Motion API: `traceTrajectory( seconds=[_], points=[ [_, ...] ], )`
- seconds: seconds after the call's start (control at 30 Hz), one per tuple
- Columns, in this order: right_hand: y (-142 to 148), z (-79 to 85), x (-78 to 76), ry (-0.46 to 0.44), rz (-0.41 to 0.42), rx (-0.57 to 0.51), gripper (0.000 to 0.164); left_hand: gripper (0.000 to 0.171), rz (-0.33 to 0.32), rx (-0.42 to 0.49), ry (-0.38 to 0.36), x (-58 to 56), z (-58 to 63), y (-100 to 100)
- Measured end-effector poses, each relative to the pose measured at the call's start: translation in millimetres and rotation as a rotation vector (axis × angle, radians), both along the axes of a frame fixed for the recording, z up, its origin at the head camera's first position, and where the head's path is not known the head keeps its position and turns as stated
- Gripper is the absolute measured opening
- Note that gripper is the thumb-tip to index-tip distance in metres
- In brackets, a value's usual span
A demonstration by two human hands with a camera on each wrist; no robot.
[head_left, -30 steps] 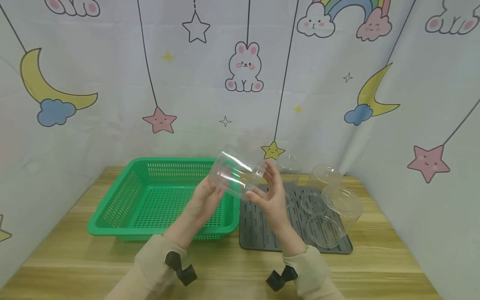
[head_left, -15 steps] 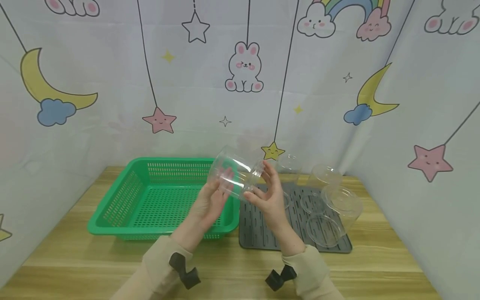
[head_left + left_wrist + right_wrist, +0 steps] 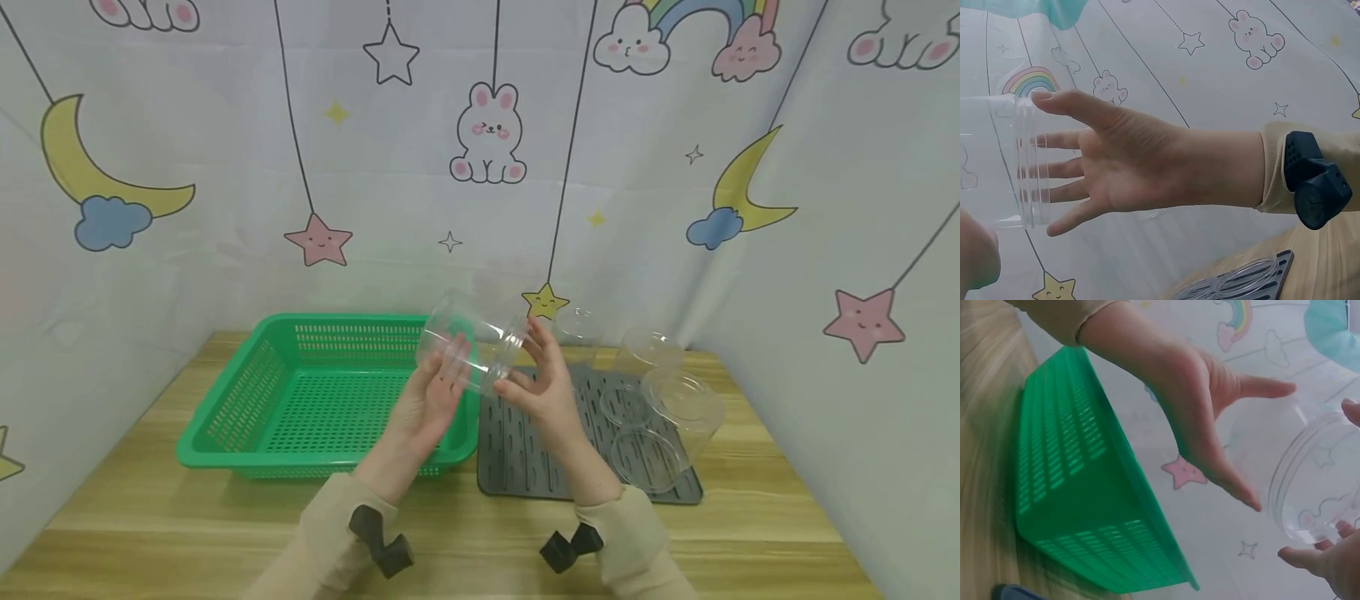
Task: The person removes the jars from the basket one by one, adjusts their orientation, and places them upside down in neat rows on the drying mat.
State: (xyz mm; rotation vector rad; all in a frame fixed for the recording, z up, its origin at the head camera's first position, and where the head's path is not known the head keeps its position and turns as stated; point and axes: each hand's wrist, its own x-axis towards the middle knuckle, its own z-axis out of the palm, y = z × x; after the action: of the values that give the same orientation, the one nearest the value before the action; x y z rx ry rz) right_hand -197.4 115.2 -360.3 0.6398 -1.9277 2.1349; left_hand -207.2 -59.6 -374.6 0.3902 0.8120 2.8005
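A clear jar [image 3: 468,337] with a screw-threaded neck is held tilted in the air between both hands, its mouth toward the right. My left hand [image 3: 420,404] holds the closed-end side of the body; its fingers show through the clear wall. My right hand [image 3: 546,392] grips the neck between thumb and fingers. In the left wrist view the right hand [image 3: 1122,162] spreads its fingers around the threaded rim. The right wrist view shows the left hand [image 3: 1191,406] with thumb and fingers at the jar's far end [image 3: 1260,437].
Left on the wooden table [image 3: 150,517] stands a green perforated basket [image 3: 330,461]. To its right lies a grey ridged mat [image 3: 517,475] with several clear jars on it, one jar [image 3: 690,404] near its right edge. A patterned curtain [image 3: 390,158] hangs behind.
My left forearm has shifted right, and the left hand has turned around the jar's body. The jar stays in nearly the same place, and the right hand keeps its hold on the neck.
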Motion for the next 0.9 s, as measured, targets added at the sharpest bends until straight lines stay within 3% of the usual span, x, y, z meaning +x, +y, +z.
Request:
traceTrajectory(
  seconds=[0.17,0.43,0.63,0.9],
  points=[
    [9.7,3.8,-1.6,0.039,0.016,0.062,0.109,0.125,0.019,0.041,-0.012,0.7,5.3,1.4],
    [30.7,19.0,6.4,0.066,-0.03,0.086,0.074,0.117,0.068,0.031,-0.027,2.1,13.7,3.8],
    [54.8,36.1,13.2,0.082,-0.109,0.14,0.066,0.108,0.077,-0.094,-0.003,2.1,15.5,7.4],
    [91.6,51.0,18.6,0.127,-0.208,0.14,0.059,0.094,0.169,-0.272,-0.003,4.9,12.4,22.7]
  ],
)
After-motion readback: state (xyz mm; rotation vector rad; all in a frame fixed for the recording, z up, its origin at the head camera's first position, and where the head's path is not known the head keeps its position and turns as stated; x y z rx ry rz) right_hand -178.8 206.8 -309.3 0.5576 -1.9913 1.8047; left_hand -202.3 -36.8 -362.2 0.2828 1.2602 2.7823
